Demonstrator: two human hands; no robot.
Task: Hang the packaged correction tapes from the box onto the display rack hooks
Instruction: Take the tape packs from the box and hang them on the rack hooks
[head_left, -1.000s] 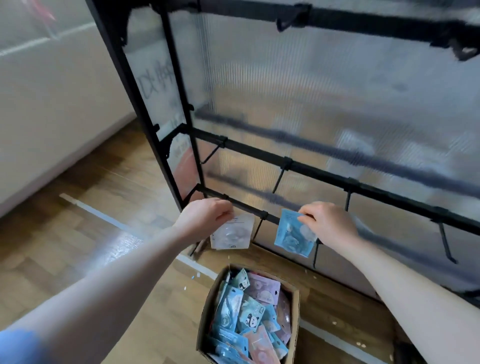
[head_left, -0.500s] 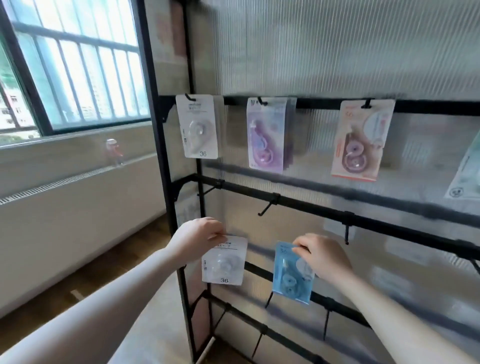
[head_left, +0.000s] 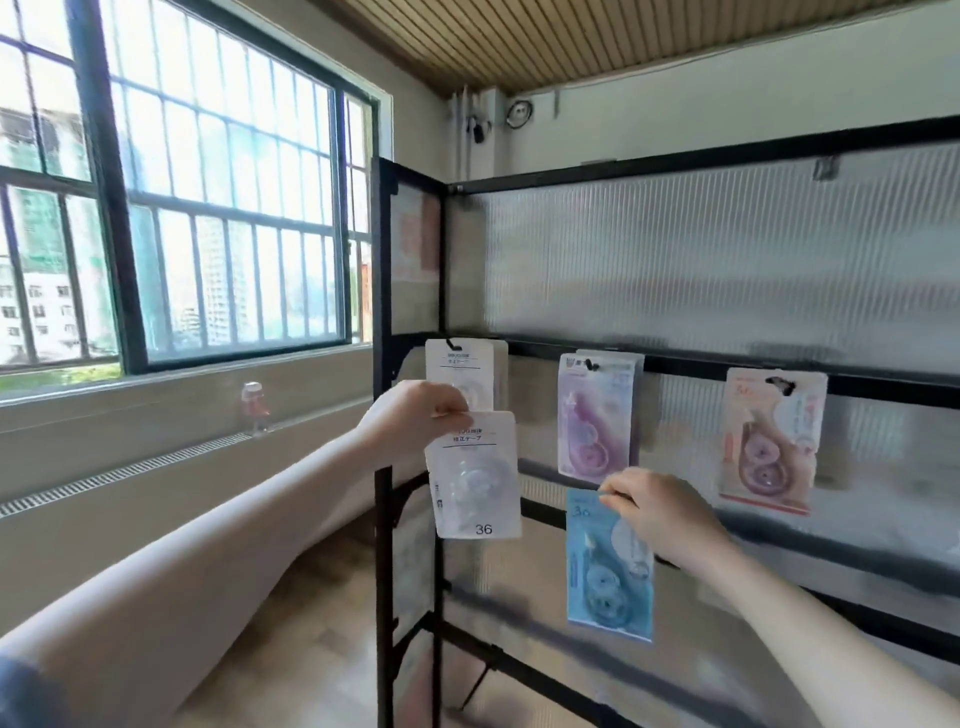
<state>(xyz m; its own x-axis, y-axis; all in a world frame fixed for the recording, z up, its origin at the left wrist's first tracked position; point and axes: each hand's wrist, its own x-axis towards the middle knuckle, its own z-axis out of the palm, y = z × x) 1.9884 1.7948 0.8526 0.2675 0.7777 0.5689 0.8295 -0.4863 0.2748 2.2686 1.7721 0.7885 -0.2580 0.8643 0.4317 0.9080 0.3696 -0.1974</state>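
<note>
Hands (head_left: 415, 415) (head_left: 655, 512) pinch packets' (head_left: 475, 475) (head_left: 605, 571) top edges below rail (head_left: 675, 358).

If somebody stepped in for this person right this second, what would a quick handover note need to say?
Left hand: pinches the top of a white pack, raised just below the white packs on the leftmost hook.
Right hand: pinches the top of a blue pack, lower down, in front of the rack.
Done: white, purple pack and pink pack hang on the upper bar.
Left: hang both held packs; no blue hangs in view. The box is out of view.
</note>
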